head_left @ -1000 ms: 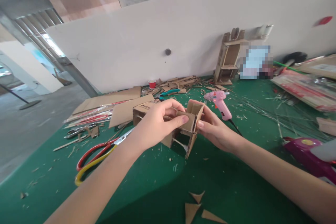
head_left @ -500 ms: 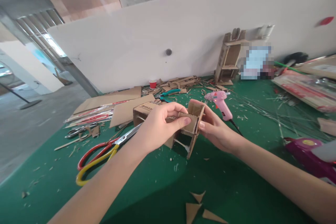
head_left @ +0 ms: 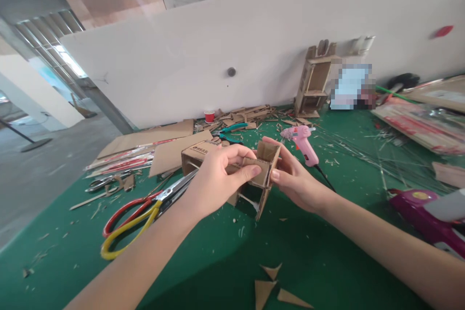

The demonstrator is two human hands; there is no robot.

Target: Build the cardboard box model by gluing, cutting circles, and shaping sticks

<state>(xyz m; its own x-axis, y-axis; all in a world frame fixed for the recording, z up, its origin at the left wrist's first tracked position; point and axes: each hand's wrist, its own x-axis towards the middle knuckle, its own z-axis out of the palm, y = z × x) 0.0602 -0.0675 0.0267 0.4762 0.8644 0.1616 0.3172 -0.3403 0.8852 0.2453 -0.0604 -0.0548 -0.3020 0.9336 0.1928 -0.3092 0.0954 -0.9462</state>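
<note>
Between my hands is a small cardboard structure [head_left: 262, 180], a boxy frame of panels lying on its side with printed digits on its far left part. My left hand [head_left: 228, 174] pinches a panel near its right end, thumb on the front face and fingers behind. On the right edge, my right hand [head_left: 290, 174] grips the upright end panel between thumb and fingers. Scissors [head_left: 145, 213] with one red and one yellow handle lie left of my left forearm, their blade tips hidden behind it. A pink glue gun [head_left: 303, 143] rests just beyond my right hand.
Cardboard scraps [head_left: 247, 115], teal-handled pliers [head_left: 232, 128] and a red cup [head_left: 209, 116] lie at the back of the green table [head_left: 203, 276]. A taller cardboard frame [head_left: 315, 82] leans by the white wall. At right sits a purple tool [head_left: 417, 213]; triangular offcuts [head_left: 267, 290] lie in front.
The whole view has shifted slightly, so everything appears a little further left. Both hands keep the same hold on the cardboard structure.
</note>
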